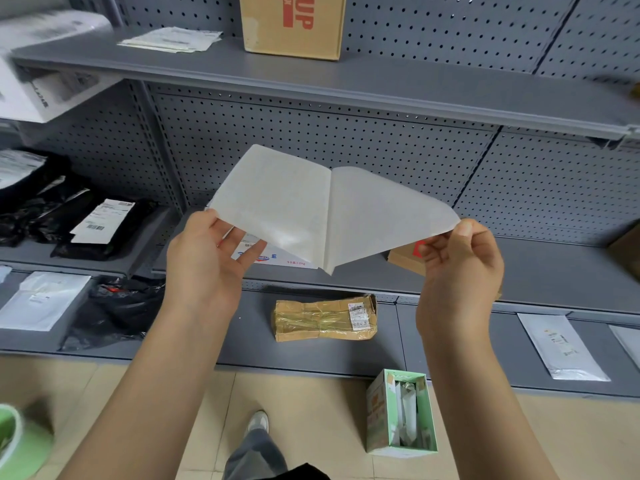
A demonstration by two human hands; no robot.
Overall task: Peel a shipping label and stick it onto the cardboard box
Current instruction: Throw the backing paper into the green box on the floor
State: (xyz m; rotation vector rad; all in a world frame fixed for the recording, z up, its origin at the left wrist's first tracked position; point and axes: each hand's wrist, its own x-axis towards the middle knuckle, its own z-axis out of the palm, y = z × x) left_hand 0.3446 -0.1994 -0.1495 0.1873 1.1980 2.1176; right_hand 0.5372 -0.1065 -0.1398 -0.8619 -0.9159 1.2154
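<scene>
I hold a white shipping label sheet [277, 206] in mid-air, partly split from its translucent backing [381, 216]; the two leaves meet in a V at a bottom seam. My left hand [204, 261] pinches the left leaf at its lower left corner. My right hand [460, 268] pinches the right leaf's tip between thumb and fingers. A cardboard box [292, 26] with red print stands on the top shelf. A small brown box [407, 259] with a red mark sits on the middle shelf, partly hidden behind my right hand and the sheet.
A taped brown parcel [323, 318] lies on the bottom shelf. Black bags [86, 223] with labels and white mailers [41, 299] fill the left shelves. A green open carton [401, 414] stands on the floor. A grey mailer [561, 344] lies at the right.
</scene>
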